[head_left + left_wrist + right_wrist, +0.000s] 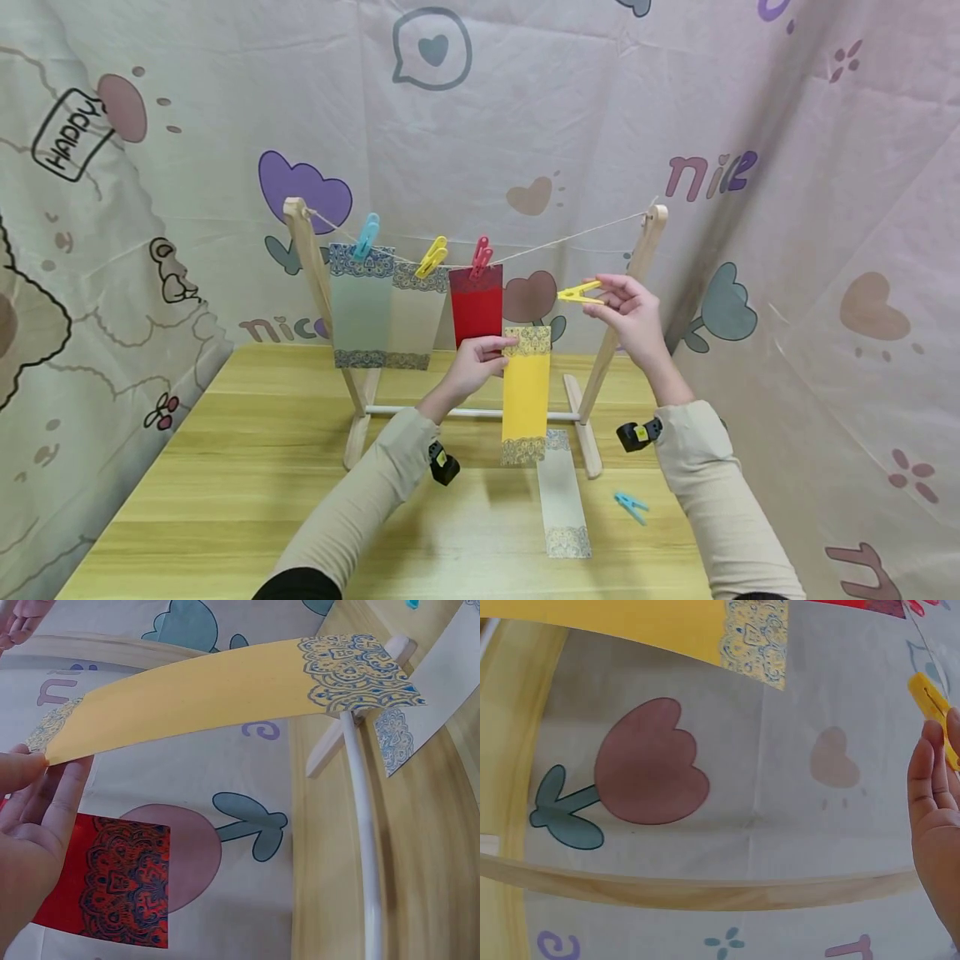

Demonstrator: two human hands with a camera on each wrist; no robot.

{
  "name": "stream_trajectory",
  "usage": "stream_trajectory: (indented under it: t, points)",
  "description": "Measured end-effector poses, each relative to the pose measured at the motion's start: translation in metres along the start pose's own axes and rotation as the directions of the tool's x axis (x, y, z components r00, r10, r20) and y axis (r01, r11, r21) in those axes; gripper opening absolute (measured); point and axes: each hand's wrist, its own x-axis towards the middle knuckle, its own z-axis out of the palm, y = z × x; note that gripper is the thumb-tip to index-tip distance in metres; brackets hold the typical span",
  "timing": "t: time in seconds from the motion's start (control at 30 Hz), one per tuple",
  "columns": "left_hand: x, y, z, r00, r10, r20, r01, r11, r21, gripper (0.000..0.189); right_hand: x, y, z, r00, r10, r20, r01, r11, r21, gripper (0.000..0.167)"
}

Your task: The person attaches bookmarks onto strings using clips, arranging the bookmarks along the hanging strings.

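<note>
My left hand pinches a yellow paper strip near its top left edge, and the strip hangs down with patterned bands at both ends. In the left wrist view the thumb and fingers grip the strip's patterned corner. To the right, my right hand holds a yellow clothespin between thumb and fingers, its tip pointing left. A string runs above the strip. From it hang a red strip under a red clothespin, a beige strip under another yellow clothespin, and a pale green strip under a blue clothespin.
A wooden frame with a left post and right post carries the string; a white rod joins its feet. On the wooden table lie a whitish patterned strip and a light blue clothespin. Printed cloth stands behind.
</note>
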Motion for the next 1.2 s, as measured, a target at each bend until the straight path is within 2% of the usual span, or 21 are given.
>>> stream_trajectory:
  t: [0.23,0.3,0.73,0.9,1.13,1.2]
  points:
    - [0.011,-0.015,-0.005,1.000,-0.005,-0.030,0.004,1.000,-0.012,0.033,0.014,-0.008,0.001,0.999,-0.030,-0.032,0.028,0.998,-0.063,0.036]
    - [0.012,-0.015,-0.005,1.000,-0.002,-0.030,0.002,1.000,-0.004,0.033,0.018,-0.012,0.002,0.999,-0.040,-0.034,0.037,0.995,-0.089,0.036]
    - [0.020,-0.004,-0.004,0.997,0.041,-0.063,-0.042,0.999,-0.017,0.033,0.040,-0.055,0.021,0.993,-0.101,-0.058,0.087,0.974,-0.208,0.037]
    - [0.023,0.001,-0.006,0.994,0.061,-0.086,-0.061,0.998,-0.003,0.033,0.048,-0.056,0.023,0.994,-0.108,-0.034,0.098,0.968,-0.231,0.035]
    - [0.025,0.016,-0.006,0.995,0.060,-0.078,-0.058,0.998,0.029,0.033,0.061,-0.038,0.017,0.989,-0.150,-0.005,0.144,0.956,-0.257,0.035]
    - [0.028,0.016,-0.006,0.994,0.070,-0.088,-0.067,0.997,0.035,0.032,0.061,-0.044,0.020,0.989,-0.148,0.002,0.144,0.956,-0.257,0.034]
